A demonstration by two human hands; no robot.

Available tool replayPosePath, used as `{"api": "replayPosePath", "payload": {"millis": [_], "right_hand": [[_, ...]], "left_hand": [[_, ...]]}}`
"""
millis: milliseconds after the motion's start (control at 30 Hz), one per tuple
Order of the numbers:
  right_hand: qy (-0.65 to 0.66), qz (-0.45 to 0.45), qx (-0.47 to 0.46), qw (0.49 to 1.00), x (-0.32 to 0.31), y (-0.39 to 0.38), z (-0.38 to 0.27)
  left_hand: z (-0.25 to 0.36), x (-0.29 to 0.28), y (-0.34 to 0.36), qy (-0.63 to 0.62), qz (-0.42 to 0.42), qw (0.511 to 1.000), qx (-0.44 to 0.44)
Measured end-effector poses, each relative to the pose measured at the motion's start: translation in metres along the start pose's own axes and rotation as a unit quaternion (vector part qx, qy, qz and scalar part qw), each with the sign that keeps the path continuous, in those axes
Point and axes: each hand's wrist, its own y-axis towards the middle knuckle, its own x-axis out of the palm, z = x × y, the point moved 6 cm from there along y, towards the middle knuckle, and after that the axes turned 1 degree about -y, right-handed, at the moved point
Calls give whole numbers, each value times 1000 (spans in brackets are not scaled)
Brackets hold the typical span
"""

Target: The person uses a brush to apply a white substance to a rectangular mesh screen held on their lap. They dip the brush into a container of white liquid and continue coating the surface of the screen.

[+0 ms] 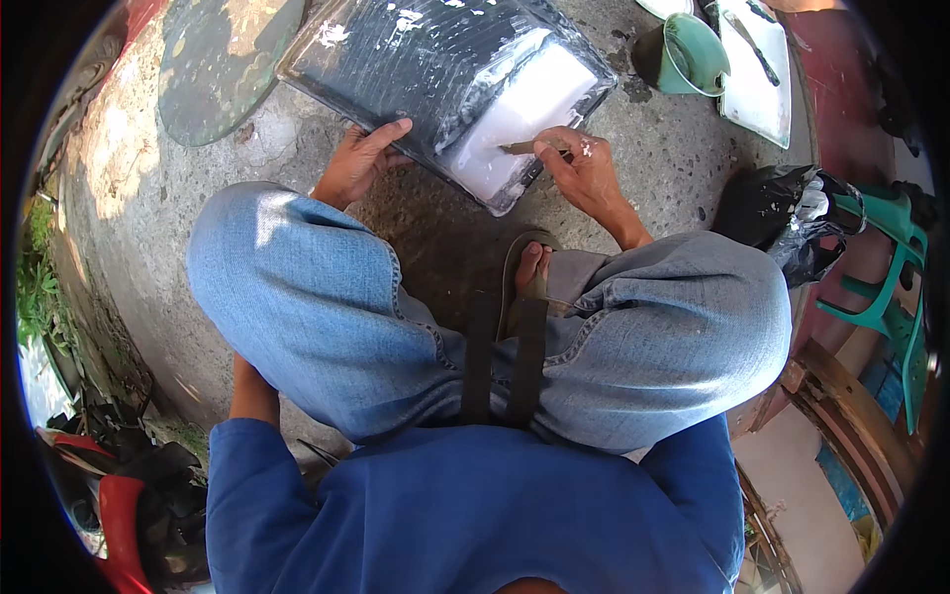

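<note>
A dark rectangular tray (386, 59), streaked with white, has a thick white layer over its right part. My left hand (361, 158) grips the tray's lower left edge, thumb on top. In my right hand (584, 178) is a thin brownish tool (520, 148), perhaps a blade or flat stick, held between thumb and fingers with its tip at the white layer. I sit with bent knees, and a sandalled foot (529, 267) shows under the tray's near corner.
A green bucket (683, 69) and a white board (757, 104) with a dark tool lie at the upper right. A black plastic bag (752, 213) and green plastic chair (891, 277) are at right, an oval stained board (213, 74) upper left, a red object (124, 535) lower left.
</note>
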Motion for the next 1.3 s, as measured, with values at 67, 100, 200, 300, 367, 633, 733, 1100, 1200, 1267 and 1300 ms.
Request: {"api": "replayPosePath", "payload": {"millis": [67,100,200,300,367,633,733,1100,1200,1267,1300], "right_hand": [[-16,-20,-42,999,8,-4,0],[-27,-41,-85,995,13,-6,-3],[-35,-22,-32,999,3,3,16],[-47,20,34,998,-21,15,40],[-61,33,76,995,-35,24,44],[-108,124,51,985,-68,57,45],[-140,162,15,977,-75,65,45],[-178,128,-152,964,-37,42,3],[-158,47,-136,977,-21,24,-5],[-157,32,-142,977,-21,23,-4],[-156,16,-148,976,-21,23,-4]], "left_hand": [[0,2,0,-1,5,1000,3],[-1,1,-1,0,16,1000,9],[0,-5,-4,5,23,1000,12],[0,-1,1,10,0,1000,5],[-2,-2,0,14,-6,1000,2],[-1,-4,-1,18,8,1000,11],[0,0,-1,22,9,1000,8],[-2,2,2,0,-1,1000,12],[0,2,-2,-11,4,1000,15],[0,3,-2,-15,7,1000,17],[1,3,-2,-14,5,1000,19]]}}
